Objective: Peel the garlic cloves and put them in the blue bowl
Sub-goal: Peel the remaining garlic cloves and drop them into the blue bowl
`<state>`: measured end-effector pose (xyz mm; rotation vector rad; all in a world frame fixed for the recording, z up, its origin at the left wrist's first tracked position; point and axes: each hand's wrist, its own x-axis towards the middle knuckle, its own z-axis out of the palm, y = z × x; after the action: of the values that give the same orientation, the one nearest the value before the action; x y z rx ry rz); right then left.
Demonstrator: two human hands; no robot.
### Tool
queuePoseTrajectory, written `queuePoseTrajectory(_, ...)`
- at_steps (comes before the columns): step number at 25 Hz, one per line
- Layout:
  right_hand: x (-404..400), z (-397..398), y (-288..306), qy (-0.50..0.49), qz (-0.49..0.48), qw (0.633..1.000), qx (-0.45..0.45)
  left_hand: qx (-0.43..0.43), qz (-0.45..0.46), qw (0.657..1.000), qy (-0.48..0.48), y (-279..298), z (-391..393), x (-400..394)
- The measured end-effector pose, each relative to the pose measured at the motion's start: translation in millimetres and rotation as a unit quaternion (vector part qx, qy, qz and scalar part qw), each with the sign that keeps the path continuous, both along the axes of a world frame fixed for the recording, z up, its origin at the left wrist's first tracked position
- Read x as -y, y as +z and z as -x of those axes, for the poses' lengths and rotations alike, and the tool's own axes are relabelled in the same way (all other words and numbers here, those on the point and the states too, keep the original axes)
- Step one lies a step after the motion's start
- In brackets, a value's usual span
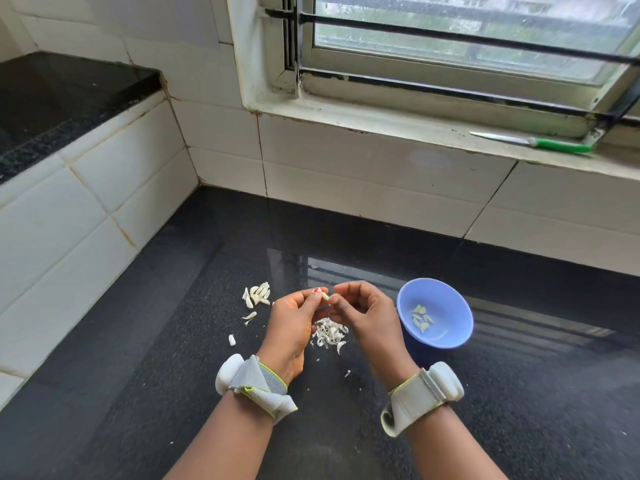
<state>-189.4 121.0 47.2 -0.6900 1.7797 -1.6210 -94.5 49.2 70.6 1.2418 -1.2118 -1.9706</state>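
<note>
My left hand (294, 320) pinches a small white garlic clove (325, 296) above the black counter. My right hand (363, 313) meets it from the right, fingertips pinching at the clove's end. A pile of unpeeled cloves (258, 294) lies just left of my hands. Under and between the hands lies a heap of papery peels (329, 334). The blue bowl (446, 336) stands right of my right hand and holds several peeled cloves (420, 318).
A green-handled knife (540, 143) lies on the window sill at the back right. Stray peel bits (232, 339) dot the black counter (173, 358). A white tiled wall bounds the counter at the left and the back.
</note>
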Motion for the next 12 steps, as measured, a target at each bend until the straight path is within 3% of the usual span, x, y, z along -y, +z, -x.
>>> queuePoseTrajectory(3, 1, -1, -3, 0.009, -0.005, 0.999, -0.044, 0.01, 0.019, 1.0, -0.004, -3, 1, -2)
queuePoseTrajectory(8, 0, 2, -2, -0.015, 0.03, 0.999, 0.004, 0.074, 0.236, 0.968, -0.051, -13, -6, 0)
queuePoseTrajectory(12, -1, 3, -1, -0.014, 0.04, 0.999, 0.02, 0.127, 0.346, 0.927, -0.069, -8, -7, 1)
